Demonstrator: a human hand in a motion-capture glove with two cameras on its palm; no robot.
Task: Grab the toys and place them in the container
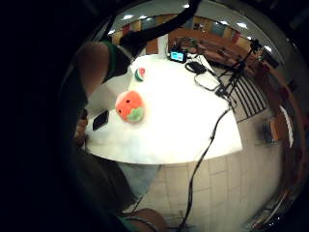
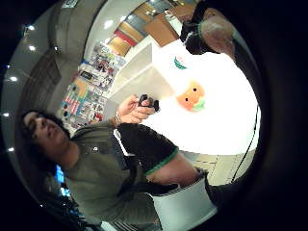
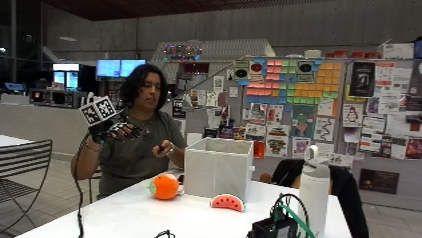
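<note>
Orange plush toy (image 3: 164, 186): round, with a green patch on one side and two dark eyes; lies on the white bench (image 3: 131, 215), well below and ahead of the raised gloved right hand (image 3: 113, 130), untouched.

Watermelon-slice toy (image 3: 227, 202): red half-round with a green rind edge, flat side down on the bench; farther from the hands than the orange toy.

Container (image 3: 218, 168): white, boxy, open-topped, upright on the bench between the two toys; contents not visible.

Public hall or campus lobby: poster wall (image 3: 316, 106), screens (image 3: 119, 68), metal chair (image 3: 23, 171), tiled floor (image 1: 231, 188), ceiling lights.
</note>
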